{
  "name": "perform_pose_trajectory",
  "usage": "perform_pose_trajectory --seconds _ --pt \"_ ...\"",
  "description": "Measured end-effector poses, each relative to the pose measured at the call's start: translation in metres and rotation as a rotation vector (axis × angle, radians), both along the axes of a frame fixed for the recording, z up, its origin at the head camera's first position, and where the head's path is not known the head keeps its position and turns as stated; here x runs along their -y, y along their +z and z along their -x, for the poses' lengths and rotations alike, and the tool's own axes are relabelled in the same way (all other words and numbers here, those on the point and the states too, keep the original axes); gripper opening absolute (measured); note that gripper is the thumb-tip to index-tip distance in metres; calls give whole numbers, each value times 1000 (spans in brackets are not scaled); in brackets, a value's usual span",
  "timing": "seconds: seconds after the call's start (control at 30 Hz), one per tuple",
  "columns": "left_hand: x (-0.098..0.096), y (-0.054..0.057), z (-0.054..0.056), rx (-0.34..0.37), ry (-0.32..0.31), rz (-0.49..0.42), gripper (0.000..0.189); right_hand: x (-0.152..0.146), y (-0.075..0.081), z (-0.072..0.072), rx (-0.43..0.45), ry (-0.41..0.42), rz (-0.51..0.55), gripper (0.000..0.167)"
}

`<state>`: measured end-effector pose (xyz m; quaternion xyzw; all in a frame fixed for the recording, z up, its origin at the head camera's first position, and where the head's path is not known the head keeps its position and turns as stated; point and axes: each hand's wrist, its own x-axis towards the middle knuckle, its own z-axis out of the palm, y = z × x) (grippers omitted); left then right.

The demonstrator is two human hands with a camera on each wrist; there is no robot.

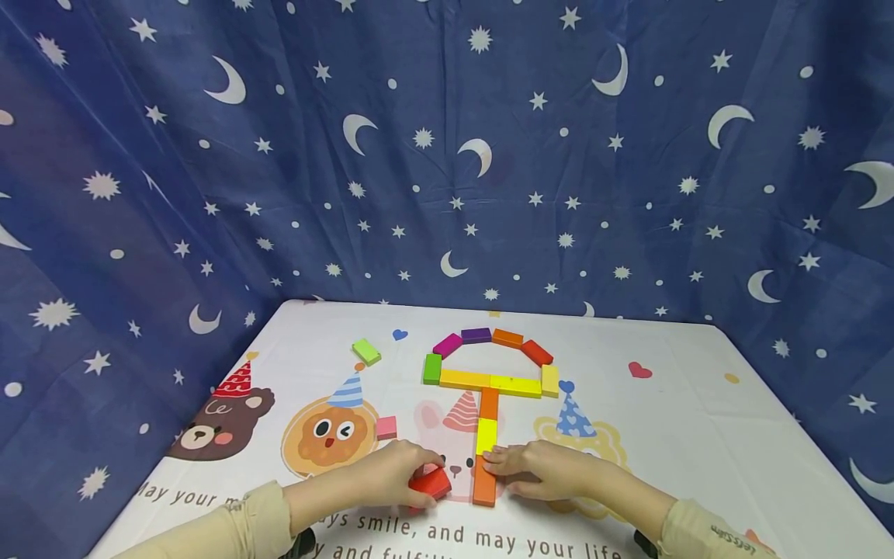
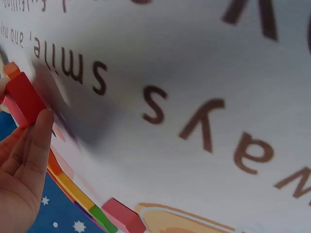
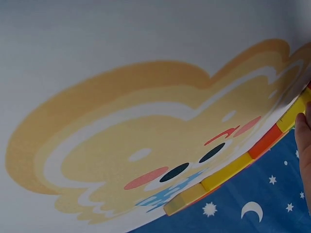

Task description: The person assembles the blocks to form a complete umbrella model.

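Note:
My left hand [image 1: 387, 475] pinches a red block [image 1: 431, 483] between thumb and fingers, close over the cloth. In the left wrist view, the fingers [image 2: 38, 145] reach along the side of that block. My right hand [image 1: 552, 468] touches the lowest orange block [image 1: 484, 489] with its fingertips, the fingers fairly straight. Above that block, a yellow block [image 1: 486, 436] and another orange block [image 1: 489, 404] continue an upright line. The line meets a crossbar of two yellow blocks [image 1: 515, 387]. Over the crossbar, several coloured blocks curve in an arch, with a purple block [image 1: 476, 335] near its top.
A pink block [image 1: 386, 428] lies just beyond my left hand. Farther back on the left is a light green block [image 1: 366, 352]. The white tablecloth [image 1: 649, 419] carries printed animals and lettering. A blue star-and-moon curtain [image 1: 447, 155] hangs behind the table.

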<state>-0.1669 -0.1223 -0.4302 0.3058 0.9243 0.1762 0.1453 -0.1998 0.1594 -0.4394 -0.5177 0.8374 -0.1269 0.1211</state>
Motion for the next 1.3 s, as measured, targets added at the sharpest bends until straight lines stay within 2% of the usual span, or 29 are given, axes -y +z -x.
perform_pose_trajectory --seconds 0.13,0.27,0.47,0.6,0.83,1.3 --pt "-6 1 -6 30 -21 -1 47 0 1 0 7 -10 -6 41" --pt "-13 1 -14 28 -57 7 45 1 1 0 9 -11 -4 41" --pt "-22 -2 -24 2 -89 5 42 1 1 0 5 -13 4 41" --pt "-26 -5 -30 -42 -101 0 41 0 0 1 2 -8 1 40" --pt "-37 -8 -32 -145 -83 8 36 0 -2 2 20 -14 6 41" --pt "-49 -10 -34 -170 -35 14 38 0 -2 1 30 -20 7 41"
